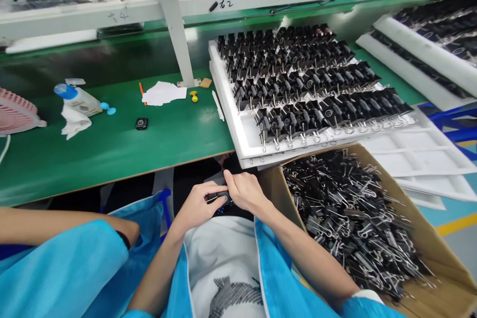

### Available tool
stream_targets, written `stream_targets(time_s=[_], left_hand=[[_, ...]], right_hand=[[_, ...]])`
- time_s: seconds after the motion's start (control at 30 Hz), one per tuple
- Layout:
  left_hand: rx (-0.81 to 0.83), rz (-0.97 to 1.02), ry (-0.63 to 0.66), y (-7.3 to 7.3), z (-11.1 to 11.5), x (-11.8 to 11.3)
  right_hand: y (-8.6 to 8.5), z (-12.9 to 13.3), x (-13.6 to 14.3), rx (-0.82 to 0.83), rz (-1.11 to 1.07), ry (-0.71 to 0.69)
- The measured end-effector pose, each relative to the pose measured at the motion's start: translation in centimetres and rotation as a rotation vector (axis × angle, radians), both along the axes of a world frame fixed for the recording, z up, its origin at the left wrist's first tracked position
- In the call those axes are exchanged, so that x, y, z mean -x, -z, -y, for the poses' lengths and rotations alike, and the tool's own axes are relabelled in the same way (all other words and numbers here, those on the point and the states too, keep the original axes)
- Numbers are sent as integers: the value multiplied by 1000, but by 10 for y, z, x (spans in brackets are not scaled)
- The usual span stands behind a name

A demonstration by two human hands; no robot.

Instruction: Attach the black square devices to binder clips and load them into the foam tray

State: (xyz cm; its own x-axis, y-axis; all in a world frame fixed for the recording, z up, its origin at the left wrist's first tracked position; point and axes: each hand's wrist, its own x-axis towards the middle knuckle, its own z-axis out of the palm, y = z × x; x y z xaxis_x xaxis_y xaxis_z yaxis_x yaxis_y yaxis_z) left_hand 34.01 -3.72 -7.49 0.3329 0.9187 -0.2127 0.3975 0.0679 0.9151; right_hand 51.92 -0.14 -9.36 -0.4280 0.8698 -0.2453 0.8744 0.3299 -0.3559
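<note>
Just past the green table's front edge, my two hands meet in front of my body. My left hand (199,206) is closed around a small black part (224,197) with a round face, its thumb pressed near that face. Thin silver wire handles, like those of a binder clip, show between the left fingers. My right hand (245,191) is closed over the right end of the same part. Its fingers are folded, so their exact grip is hidden. A similar small black part (141,123) lies alone on the green table (175,134).
White foam trays (244,139) hold rows of black parts gripped by binder clips. Beside my right arm stands a cardboard box (443,263) of loose binder clips (346,208). A co-worker's arm (74,226) is at left. A bottle (84,101) and pink fan (18,112) sit on the table.
</note>
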Motion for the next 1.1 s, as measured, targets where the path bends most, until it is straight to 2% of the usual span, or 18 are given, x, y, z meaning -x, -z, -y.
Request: stream_targets(time_s=[0.1,0.37,0.47,0.6,0.87,0.93,1.0,1.1], left_hand=[[7,18,-4,1,-2,-1],[-4,1,-2,0,-3,2],[-37,-15,50,-5,-5,5],[-58,-21,117,-11,-9,5],[-66,-24,111,-9,-10,0],[-71,-35,110,-8,-9,2],[-38,-27,107,-9,-8,5],[119,77,142,-15,-8,16]], right_hand=[[-1,0,1,-2,2,-11],[-5,1,8,31,-61,127],[-10,3,6,33,-122,98],[-14,4,1,-5,-61,43],[-6,7,1,-16,-79,101],[-10,7,0,15,-158,138],[-14,7,-5,98,-322,103],[-16,9,-15,366,-635,-19]])
